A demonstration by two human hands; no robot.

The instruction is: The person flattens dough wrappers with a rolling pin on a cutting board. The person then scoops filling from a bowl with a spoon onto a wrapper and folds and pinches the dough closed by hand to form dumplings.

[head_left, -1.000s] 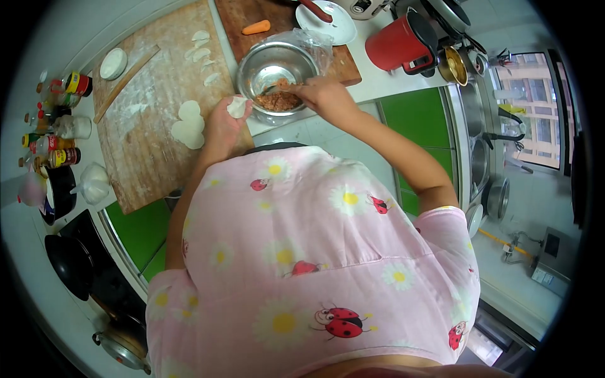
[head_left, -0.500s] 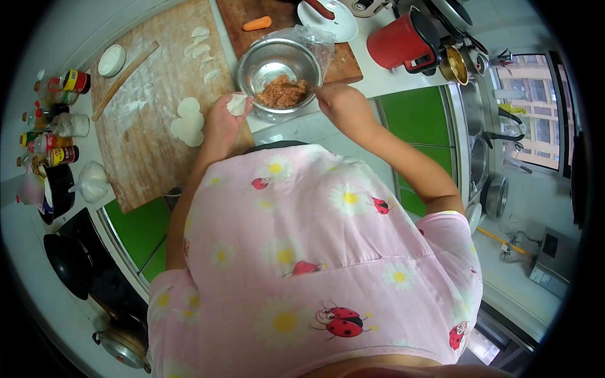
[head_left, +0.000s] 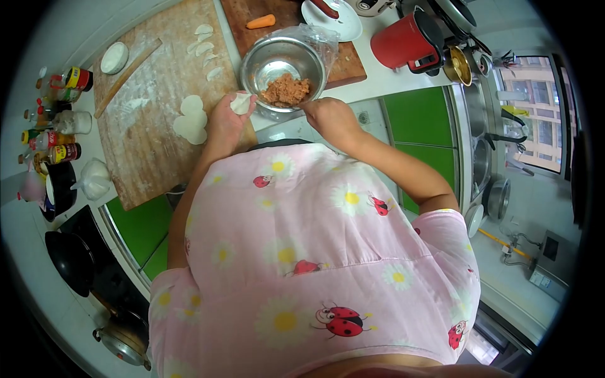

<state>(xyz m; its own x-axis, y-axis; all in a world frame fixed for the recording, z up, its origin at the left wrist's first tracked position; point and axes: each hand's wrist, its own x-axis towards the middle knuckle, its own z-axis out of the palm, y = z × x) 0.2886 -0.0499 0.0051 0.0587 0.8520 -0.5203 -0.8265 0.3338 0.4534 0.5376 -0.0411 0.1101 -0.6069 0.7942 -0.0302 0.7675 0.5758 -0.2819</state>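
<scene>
Filling: orange-brown, finely minced, clumped in one rough heap low in the round, shiny steel bowl, on the side nearest the person; bare metal shows beyond it.
Wrapper: pale, thin, soft dough, slightly cupped in the left hand, just beside the bowl's left side.
Discs: flat, round, off-white dough, lying together on the large, floury, light wooden board, near the left hand.
Folded pieces: small, whitish dough crescents in a row towards the board's far edge.
Rolling pin: slim, brown, wooden, lying slantwise at the board's left, next to a small, round, white bowl.
Surroundings: crinkled clear plastic bag against the steel bowl's far right side; orange carrot beyond it on a dark reddish-brown wooden board; nothing stands between either hand and the bowl.
Left grip: fingers curled under the wrapper, thumb at its edge, palm turned up.
Right grip: right hand at the bowl's near right rim, fingers bent and pressed together, forearm slanting in from the right; whether they pinch a utensil, cannot tell.
</scene>
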